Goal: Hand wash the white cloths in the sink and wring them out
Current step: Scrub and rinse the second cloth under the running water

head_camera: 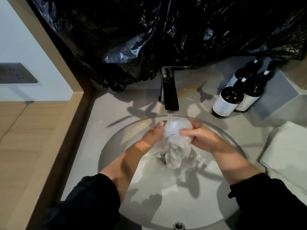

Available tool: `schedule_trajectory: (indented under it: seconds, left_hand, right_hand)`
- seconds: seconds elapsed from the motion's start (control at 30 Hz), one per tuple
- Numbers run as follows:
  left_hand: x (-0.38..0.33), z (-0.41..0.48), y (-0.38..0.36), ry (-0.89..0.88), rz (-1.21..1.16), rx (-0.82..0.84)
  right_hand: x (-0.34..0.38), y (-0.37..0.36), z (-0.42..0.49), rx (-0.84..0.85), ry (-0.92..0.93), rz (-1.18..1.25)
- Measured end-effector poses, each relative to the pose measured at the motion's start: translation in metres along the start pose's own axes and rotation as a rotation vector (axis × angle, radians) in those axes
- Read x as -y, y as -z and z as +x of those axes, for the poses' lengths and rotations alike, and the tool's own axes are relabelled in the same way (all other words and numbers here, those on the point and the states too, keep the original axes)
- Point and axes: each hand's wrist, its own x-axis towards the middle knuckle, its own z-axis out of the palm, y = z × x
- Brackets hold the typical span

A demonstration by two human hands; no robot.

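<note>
Centre frame: both hands are holding one bunched white cloth [176,141] right under the faucet [169,92]. The water stream [169,117] is running onto the top of the bundle.

Left hand [153,135] is cupping the cloth's left side, with the thumb lying up by the stream. Its fingers are going behind the fabric, mostly hidden. Right hand [201,138] is gripping the right side, fingers curling over the wad, wet skin shining.

The cloth's loose tail is hanging down between the wrists, over the middle of the sink [166,205]. More white fabric seems to be lying in the basin under it, too blurry to be sure.

Black sleeves [93,196] are covering both arms at lower frame.

Upper frame: a black plastic sheet [149,30] is draping behind the faucet.

Right side: dark pump bottles [227,102] are standing on the counter [103,130] beside a grey box [279,100]. Folded white towels [290,155] are lying at the right edge.

Far left: a socket plate [16,73] is sitting on the wall.
</note>
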Motion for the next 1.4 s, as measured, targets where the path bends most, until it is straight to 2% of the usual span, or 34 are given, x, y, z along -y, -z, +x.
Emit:
schedule_trajectory:
  seconds: [0.07, 0.17, 0.2, 0.3, 0.37, 0.43, 0.5, 0.6, 0.7, 0.77, 0.83, 0.97, 1.03, 1.13, 1.17, 1.27, 1.33, 1.4]
  left_hand:
    - [0.016, 0.000, -0.002, 0.019, 0.041, 0.106]
    - [0.027, -0.005, -0.006, 0.089, 0.097, 0.052]
    - [0.031, -0.002, -0.005, 0.092, 0.017, -0.008]
    - [0.021, 0.003, -0.004, 0.087, -0.596, -0.114]
    - [0.009, 0.008, -0.004, 0.180, -0.706, -0.151]
    - [-0.003, 0.007, -0.009, 0.236, -0.717, -0.110]
    - [-0.013, 0.007, -0.018, 0.204, -0.671, -0.062]
    - [-0.027, 0.007, -0.030, 0.108, -0.370, -0.138]
    - [-0.032, 0.004, -0.029, 0.137, -0.237, -0.130]
    - [-0.029, 0.000, -0.013, 0.144, -0.196, -0.068]
    - [-0.020, 0.000, 0.006, 0.091, 0.009, -0.061]
    - [0.022, 0.007, 0.028, -0.042, 0.540, -0.085]
    - [0.047, 0.013, 0.032, -0.093, 0.698, -0.088]
    - [0.079, 0.020, 0.027, -0.105, 0.965, -0.002]
    - [0.087, 0.021, 0.021, -0.086, 1.093, 0.044]
    - [0.098, 0.019, 0.008, -0.097, 1.437, 0.074]
    - [0.102, 0.023, 0.004, -0.065, 1.365, 0.079]
    - [0.101, 0.026, 0.007, 0.099, 0.897, -0.010]
  right_hand:
    - [0.009, 0.000, -0.007, -0.013, 0.034, 0.107]
    - [0.020, 0.003, -0.014, -0.019, 0.056, 0.184]
    - [0.023, 0.000, -0.016, -0.024, 0.055, 0.200]
    - [0.017, 0.006, -0.019, -0.153, 0.047, 0.276]
    - [0.010, 0.006, -0.015, -0.365, 0.151, 0.172]
    - [0.004, -0.010, -0.008, -0.572, 0.124, 0.180]
    - [-0.001, -0.033, 0.002, -0.757, 0.097, 0.139]
    - [-0.014, -0.056, 0.016, -0.823, 0.195, -0.050]
    - [-0.018, -0.045, 0.023, -0.890, 0.122, -0.316]
    - [-0.016, -0.030, 0.021, -0.853, 0.015, -0.450]
    - [-0.016, -0.010, 0.015, -0.798, -0.088, -0.597]
    - [-0.029, 0.024, 0.008, -0.566, -0.314, -1.228]
    - [-0.038, 0.024, 0.012, -0.476, -0.275, -1.489]
    - [-0.052, 0.007, 0.017, -0.377, -0.069, -1.669]
    - [-0.059, 0.000, 0.017, -0.324, -0.070, -1.683]
    - [-0.087, -0.016, 0.015, -0.209, -0.285, -1.782]
    - [-0.101, -0.016, 0.017, -0.230, -0.301, -1.878]
    - [-0.104, -0.010, 0.024, -0.262, -0.273, -1.897]
